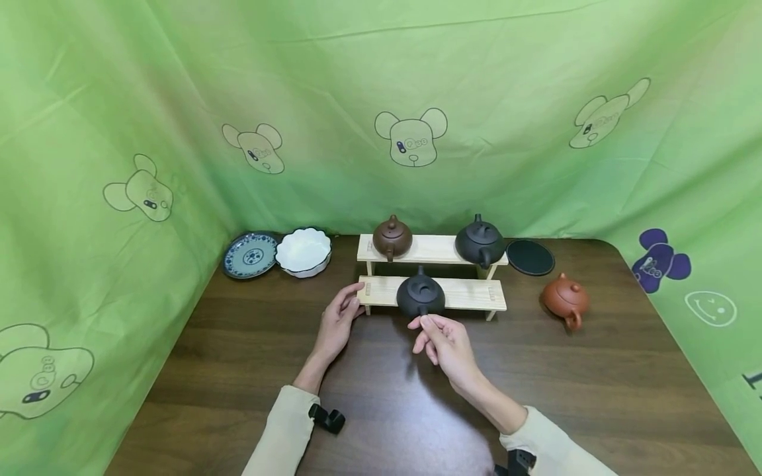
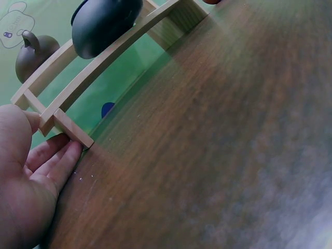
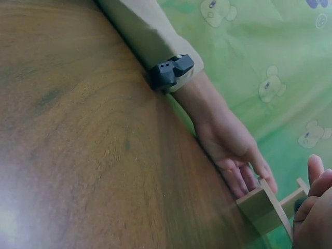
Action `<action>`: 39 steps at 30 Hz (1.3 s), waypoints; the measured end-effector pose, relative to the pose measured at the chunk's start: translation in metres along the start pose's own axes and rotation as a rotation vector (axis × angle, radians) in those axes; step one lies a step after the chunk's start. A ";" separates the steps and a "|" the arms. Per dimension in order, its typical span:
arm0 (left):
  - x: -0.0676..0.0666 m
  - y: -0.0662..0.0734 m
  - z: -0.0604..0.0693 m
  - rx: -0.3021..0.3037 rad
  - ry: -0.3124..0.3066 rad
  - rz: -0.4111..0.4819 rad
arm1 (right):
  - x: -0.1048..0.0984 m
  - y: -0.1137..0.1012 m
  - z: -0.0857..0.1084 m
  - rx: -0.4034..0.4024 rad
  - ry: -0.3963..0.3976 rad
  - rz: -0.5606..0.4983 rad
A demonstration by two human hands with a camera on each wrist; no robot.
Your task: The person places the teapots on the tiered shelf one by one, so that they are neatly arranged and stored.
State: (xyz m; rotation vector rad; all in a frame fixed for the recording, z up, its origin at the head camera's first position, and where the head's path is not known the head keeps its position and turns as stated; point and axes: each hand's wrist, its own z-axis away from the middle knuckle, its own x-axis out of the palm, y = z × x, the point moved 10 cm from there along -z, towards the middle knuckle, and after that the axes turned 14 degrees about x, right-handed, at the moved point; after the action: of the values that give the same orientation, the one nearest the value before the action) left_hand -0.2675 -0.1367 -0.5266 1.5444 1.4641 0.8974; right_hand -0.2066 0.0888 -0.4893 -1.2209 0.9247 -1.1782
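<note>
A black teapot [image 1: 420,295] sits on the lower board of a two-tier wooden stand [image 1: 464,294], its handle facing me. My right hand [image 1: 450,347] pinches that handle between thumb and fingers; in the right wrist view only part of this hand [image 3: 315,212] shows, at the lower right edge. At the stand's left end, my left hand [image 1: 335,324] holds the lower tier. The left wrist view has the thumb of this hand [image 2: 26,176] against the board's end and the fingers by the leg. A brown teapot [image 1: 392,238] and another black teapot [image 1: 479,242] stand on the upper board.
A reddish clay teapot [image 1: 564,297] rests on the table [image 1: 250,370] to the right, near a dark round mat [image 1: 530,257]. At the back left are a blue patterned plate [image 1: 251,256] and a white scalloped dish [image 1: 303,251]. Green curtains [image 1: 333,79] enclose the table.
</note>
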 end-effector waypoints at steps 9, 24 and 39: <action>0.000 0.001 -0.001 0.014 -0.007 -0.003 | 0.014 0.004 -0.006 -0.017 -0.005 -0.024; 0.000 0.001 -0.001 -0.035 0.015 0.012 | 0.034 0.003 -0.021 0.027 0.040 -0.030; 0.000 0.001 -0.001 -0.023 0.017 0.007 | 0.047 0.003 -0.038 0.010 0.042 -0.011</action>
State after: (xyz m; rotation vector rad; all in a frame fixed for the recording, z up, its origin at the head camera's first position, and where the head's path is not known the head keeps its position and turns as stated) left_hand -0.2682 -0.1368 -0.5251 1.5294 1.4563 0.9313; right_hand -0.2340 0.0352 -0.4945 -1.1988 0.9434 -1.2202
